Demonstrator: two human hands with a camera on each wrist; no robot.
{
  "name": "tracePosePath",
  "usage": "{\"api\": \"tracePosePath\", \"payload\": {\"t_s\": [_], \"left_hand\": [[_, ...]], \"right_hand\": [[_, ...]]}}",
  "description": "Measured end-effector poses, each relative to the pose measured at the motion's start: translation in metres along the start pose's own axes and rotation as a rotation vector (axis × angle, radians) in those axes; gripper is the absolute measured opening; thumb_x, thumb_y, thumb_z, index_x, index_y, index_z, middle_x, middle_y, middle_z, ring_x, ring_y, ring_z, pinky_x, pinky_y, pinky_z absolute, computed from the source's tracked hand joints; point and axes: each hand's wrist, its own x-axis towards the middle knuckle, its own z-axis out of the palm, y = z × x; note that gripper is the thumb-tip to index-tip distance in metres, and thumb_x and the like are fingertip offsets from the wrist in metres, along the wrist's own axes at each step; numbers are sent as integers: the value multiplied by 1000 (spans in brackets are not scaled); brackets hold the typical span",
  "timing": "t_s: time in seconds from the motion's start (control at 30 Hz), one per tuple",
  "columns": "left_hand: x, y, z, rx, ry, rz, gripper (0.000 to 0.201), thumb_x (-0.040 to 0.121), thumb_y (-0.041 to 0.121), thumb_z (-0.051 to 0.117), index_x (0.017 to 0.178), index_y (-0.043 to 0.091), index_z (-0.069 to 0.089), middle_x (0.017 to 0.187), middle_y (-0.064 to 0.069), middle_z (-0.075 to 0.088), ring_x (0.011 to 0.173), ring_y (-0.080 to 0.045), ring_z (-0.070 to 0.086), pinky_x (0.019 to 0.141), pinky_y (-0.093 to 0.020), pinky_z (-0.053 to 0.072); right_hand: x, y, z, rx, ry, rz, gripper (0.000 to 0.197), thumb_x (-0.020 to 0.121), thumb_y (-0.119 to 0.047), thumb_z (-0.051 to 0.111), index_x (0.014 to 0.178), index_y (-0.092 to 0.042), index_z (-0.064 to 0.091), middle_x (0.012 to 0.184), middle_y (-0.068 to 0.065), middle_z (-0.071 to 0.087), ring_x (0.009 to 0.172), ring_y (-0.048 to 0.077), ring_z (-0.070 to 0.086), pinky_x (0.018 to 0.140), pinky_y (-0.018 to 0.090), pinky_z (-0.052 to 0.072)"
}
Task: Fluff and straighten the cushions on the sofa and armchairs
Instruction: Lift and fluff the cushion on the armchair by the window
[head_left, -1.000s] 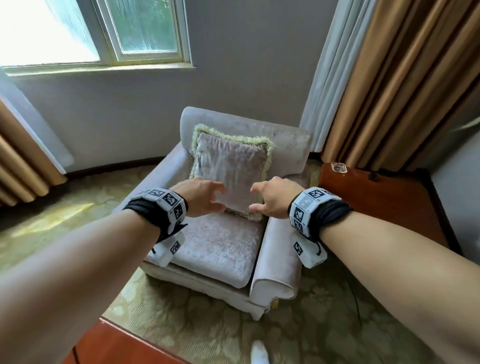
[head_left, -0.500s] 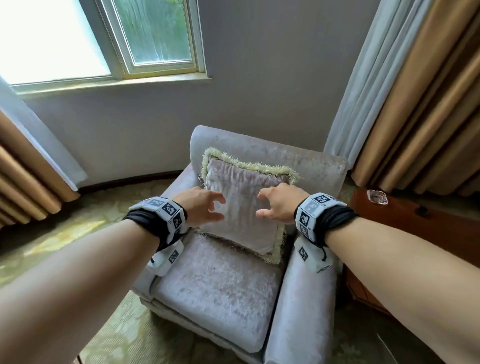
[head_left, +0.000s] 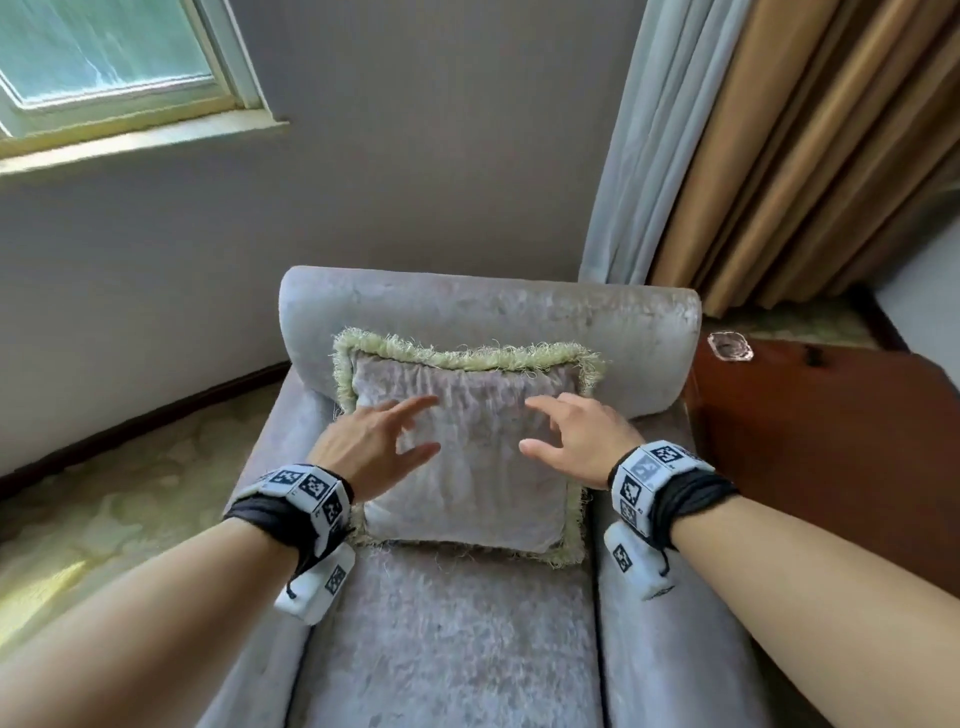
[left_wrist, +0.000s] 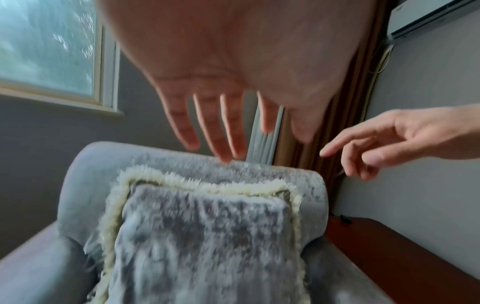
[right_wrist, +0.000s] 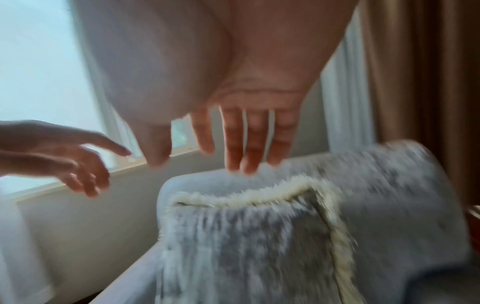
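Observation:
A grey velvet cushion (head_left: 467, 457) with a pale green fringe leans upright against the back of a grey armchair (head_left: 488, 306). My left hand (head_left: 384, 441) hovers over the cushion's left half with fingers spread. My right hand (head_left: 566, 431) hovers over its right half, fingers loosely spread too. Neither hand holds anything. In the left wrist view the left hand (left_wrist: 228, 131) hangs above the cushion (left_wrist: 202, 236) without touching it. In the right wrist view the right hand (right_wrist: 233, 144) is above the fringed top edge of the cushion (right_wrist: 246, 246).
A dark red wooden side table (head_left: 821, 441) stands right of the armchair with a glass ashtray (head_left: 730, 345) on it. Grey and tan curtains (head_left: 779, 145) hang behind at right. A window (head_left: 104, 62) is at upper left, patterned carpet (head_left: 130, 493) on the floor.
I have stepped closer to the armchair and now face it squarely. Both hands moved forward over the cushion and their fingers spread wider.

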Motion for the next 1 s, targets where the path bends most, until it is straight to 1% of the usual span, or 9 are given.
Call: {"api": "tracePosePath", "payload": {"t_s": [0.13,0.3,0.43,0.57,0.67,0.8,0.9,0.93,1.0], "left_hand": [[31,-80,70,-172,194,-16,70,90,73,41,150,37,41,114,0,65,93,-17,66,77,-38,60],[51,-142,163,-288,308,-109,73,84,68,55,148,34,46,132,-8,48,105,-18,56,80,-37,56],[56,-179,241,-305,388,-178,78,79,66,64,146,30,51,144,-21,34,127,-34,45,103,-43,46],[66,-199,299,-430,384,-286,90,71,71,67,150,34,42,154,-24,22,145,-39,25,117,-48,34],[75,-202,321,-562,385,-272,101,64,80,69,152,49,29,159,-25,15,150,-32,19,121,-43,27],[89,-217,343,-643,425,-288,107,59,80,76,147,68,17,165,-15,18,155,-27,20,125,-45,24],[98,-214,347,-724,440,-261,109,58,65,86,144,68,19,162,21,21,149,10,20,123,-19,20],[99,-210,348,-744,461,-247,108,58,57,87,143,63,21,154,31,24,142,21,21,119,-11,19],[97,-202,348,-774,512,-234,104,60,54,87,143,57,25,148,33,29,136,26,25,117,-8,21]], "right_hand": [[47,16,76,231,328,107,79,82,-70,47,148,-26,48,110,0,51,104,20,53,93,34,45],[80,45,161,296,570,173,76,83,-63,54,149,-28,46,130,8,43,117,17,44,97,26,37],[102,75,238,380,668,242,80,81,-65,57,152,-40,31,145,19,29,132,28,35,110,31,30],[124,104,298,404,751,248,82,83,-75,53,152,-42,25,148,28,23,140,37,31,117,15,18],[139,116,322,412,827,219,82,84,-78,47,152,-38,23,149,33,23,143,33,27,120,26,21],[160,124,335,403,907,165,86,85,-79,42,153,-30,22,147,34,26,140,34,32,119,21,19],[171,124,339,406,912,198,90,83,-82,40,154,-32,19,149,33,27,139,37,34,115,33,30],[173,124,339,415,906,213,91,82,-83,40,155,-32,19,149,33,28,138,37,36,111,32,31],[173,120,336,451,920,189,96,81,-83,44,155,-25,23,145,34,31,132,35,40,109,20,29]]}}
